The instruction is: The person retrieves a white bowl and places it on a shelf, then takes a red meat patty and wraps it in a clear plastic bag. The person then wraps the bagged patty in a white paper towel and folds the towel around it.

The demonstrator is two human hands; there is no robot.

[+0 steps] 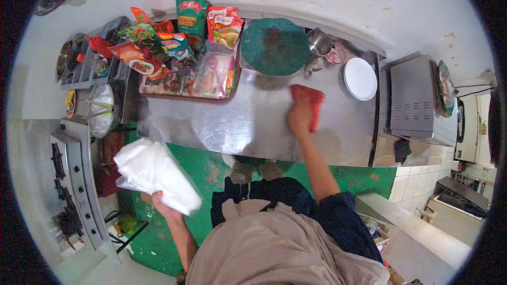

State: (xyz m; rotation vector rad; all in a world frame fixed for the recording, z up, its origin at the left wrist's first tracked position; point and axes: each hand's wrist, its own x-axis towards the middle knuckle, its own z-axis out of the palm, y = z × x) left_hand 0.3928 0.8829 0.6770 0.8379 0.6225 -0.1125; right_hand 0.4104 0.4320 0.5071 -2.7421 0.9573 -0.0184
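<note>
My left hand (168, 206) grips the lower edge of a bundle of white translucent plastic bags (158, 174), held out over the green floor, clear of the counter's front edge. On the stainless steel counter (269, 126), my right hand (301, 118) is slightly blurred and presses on a red cloth (313, 101); its fingers lie over the cloth's left part. Behind the cloth stands a round dark green plate or lid (275, 46). White plates (359, 78) lie to the right of the cloth.
A tray (186, 98) of sauce and seasoning packets stands at the back left, beside a grey divided rack (115, 43). A metal jug (319, 42) is at the back. A grey oven-like appliance (414, 95) stands at right, a gas stove (77, 182) at left.
</note>
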